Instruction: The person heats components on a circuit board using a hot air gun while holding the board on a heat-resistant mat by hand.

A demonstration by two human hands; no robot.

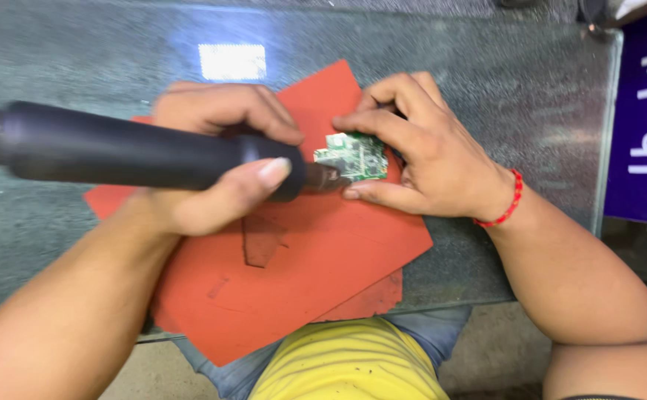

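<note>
Right now I see my left hand [212, 159] wrapped around a thick black tool [138, 152], the thumb pressed along its near side and the fingers curled over the top, so the grip is closed tight on the barrel. That tool lies nearly level across the view, its body running off the left edge and its dark metal tip [327, 178] pointing right, just at the edge of a small green circuit board [357, 155]; I cannot tell whether the tip touches the board.

My right hand [419, 152] steadies that board from the other side. Its index finger reaches over the top edge and its thumb lies along the lower edge, pinching the board between them, while the other fingers are folded behind it. A red bead bracelet [507, 204] sits on that wrist.

Under the board lies an orange-red mat [323, 259], set at an angle on a glass table top [486, 67], with a second sheet of the same colour showing beneath its near corner. A small cut flap shows in the mat's middle. Below the table edge I see a yellow shirt [353, 367] and blue jeans [434, 333]. A purple sign [645, 118] stands at the right.
</note>
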